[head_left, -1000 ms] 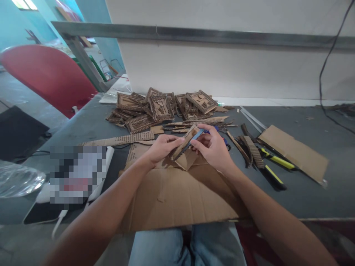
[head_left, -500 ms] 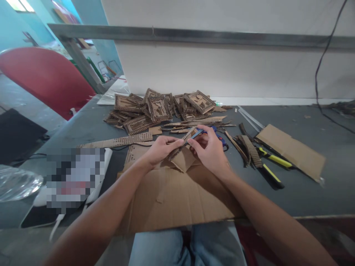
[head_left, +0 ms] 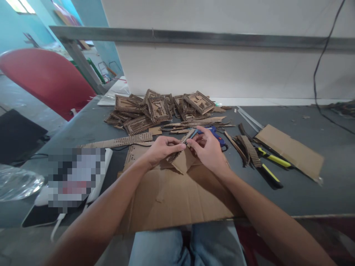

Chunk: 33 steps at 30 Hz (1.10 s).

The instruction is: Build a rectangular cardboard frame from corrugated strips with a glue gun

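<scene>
Cardboard strip [head_left: 185, 139] pinched by both hands
Left hand [head_left: 159, 149], right hand [head_left: 209, 151] squeeze it; maybe a blade [head_left: 195, 132] at 12 o'clock could cut skin

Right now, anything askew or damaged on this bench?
Minor only. The large cardboard sheet overhangs the near edge of the table, with a cut flap raised under the corrugated strip held by left hand and right hand. Cardboard frames lie heaped crookedly.

The strip [head_left: 184, 139] is ribbed brown, above the plain brown cardboard sheet [head_left: 177, 199] on a dark grey surface [head_left: 305, 192]. Beyond the sheet is a blue glue gun [head_left: 215, 133], and right of it are yellow-and-black knives [head_left: 273, 159].
</scene>
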Available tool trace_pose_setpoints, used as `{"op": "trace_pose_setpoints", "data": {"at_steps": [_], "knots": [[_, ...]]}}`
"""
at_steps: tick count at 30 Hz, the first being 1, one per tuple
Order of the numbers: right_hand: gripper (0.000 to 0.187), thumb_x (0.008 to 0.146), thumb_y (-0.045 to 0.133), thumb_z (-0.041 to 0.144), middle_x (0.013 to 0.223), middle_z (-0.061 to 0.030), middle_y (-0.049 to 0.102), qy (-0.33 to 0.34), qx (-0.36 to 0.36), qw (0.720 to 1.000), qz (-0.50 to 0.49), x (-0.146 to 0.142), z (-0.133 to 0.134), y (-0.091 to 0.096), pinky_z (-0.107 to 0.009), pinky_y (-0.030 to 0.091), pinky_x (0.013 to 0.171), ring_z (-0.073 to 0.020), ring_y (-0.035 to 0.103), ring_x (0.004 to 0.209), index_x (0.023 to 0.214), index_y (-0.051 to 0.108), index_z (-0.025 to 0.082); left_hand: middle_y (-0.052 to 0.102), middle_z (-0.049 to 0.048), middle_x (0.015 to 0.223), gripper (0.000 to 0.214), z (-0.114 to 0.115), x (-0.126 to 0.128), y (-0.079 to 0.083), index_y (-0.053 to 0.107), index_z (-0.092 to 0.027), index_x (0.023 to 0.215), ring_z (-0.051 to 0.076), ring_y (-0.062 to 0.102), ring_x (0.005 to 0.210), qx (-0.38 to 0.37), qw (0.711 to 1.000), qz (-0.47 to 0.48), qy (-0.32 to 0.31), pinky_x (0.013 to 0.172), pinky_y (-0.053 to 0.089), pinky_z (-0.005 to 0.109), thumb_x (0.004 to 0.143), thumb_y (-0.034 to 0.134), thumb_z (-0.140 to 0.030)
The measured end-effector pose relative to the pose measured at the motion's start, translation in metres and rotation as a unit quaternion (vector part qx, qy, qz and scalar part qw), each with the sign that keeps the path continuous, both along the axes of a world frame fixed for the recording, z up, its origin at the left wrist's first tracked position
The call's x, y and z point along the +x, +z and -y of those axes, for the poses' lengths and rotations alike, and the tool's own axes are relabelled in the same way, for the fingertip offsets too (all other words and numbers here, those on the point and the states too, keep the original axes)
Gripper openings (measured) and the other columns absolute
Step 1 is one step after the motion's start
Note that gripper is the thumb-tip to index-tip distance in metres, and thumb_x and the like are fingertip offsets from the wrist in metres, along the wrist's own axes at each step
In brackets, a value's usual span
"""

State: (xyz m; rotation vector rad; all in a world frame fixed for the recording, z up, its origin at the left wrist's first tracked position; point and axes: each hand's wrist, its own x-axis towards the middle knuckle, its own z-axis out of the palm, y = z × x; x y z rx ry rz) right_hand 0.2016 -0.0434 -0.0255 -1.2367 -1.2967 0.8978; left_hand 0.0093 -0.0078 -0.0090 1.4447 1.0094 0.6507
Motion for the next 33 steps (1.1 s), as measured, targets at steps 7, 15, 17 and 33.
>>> {"op": "trace_pose_setpoints", "data": {"at_steps": [7,15,17,33], "knots": [[0.062,0.080,0.079,0.042,0.081,-0.0005,0.068,0.002,-0.015,1.000,-0.022,-0.0023,0.0012,0.0044,-0.034,0.057,0.058,-0.0196,0.068,0.070,0.130,0.049,0.021,0.075,0.0069,0.079,0.049,0.0014,0.0003,-0.0009,0.079,-0.013,0.097,0.015,0.062,0.065,-0.034,0.999,0.016,-0.007,0.059,0.043,0.025,0.070,0.085,-0.053],[0.057,0.081,0.077,0.041,0.075,0.0026,0.068,0.017,-0.014,0.999,-0.045,-0.0062,0.0018,0.0060,-0.031,0.056,0.052,-0.0160,0.065,0.056,0.128,0.051,0.023,0.078,0.0091,0.087,0.051,0.0022,0.0005,-0.0014,0.080,-0.013,0.099,0.018,0.067,0.073,-0.024,0.999,0.014,-0.017,0.067,0.049,0.028,0.073,0.081,-0.057],[0.054,0.081,0.076,0.041,0.075,0.0022,0.068,0.020,-0.011,0.998,-0.050,-0.0057,0.0009,0.0047,-0.032,0.057,0.052,-0.0163,0.066,0.057,0.127,0.052,0.023,0.078,0.0093,0.087,0.051,0.0018,0.0009,-0.0019,0.080,-0.013,0.099,0.018,0.067,0.073,-0.007,1.000,0.006,-0.016,0.067,0.049,0.028,0.075,0.080,-0.058],[0.050,0.083,0.073,0.038,0.078,-0.0005,0.069,0.033,-0.017,0.999,-0.016,-0.0017,-0.0005,0.0033,-0.032,0.054,0.055,-0.0160,0.064,0.059,0.125,0.056,0.018,0.080,0.0095,0.087,0.069,0.0048,0.0047,0.0003,0.063,-0.013,0.132,0.019,0.070,0.072,-0.015,1.000,0.020,-0.005,0.070,0.053,0.031,0.076,0.082,-0.049]]}}
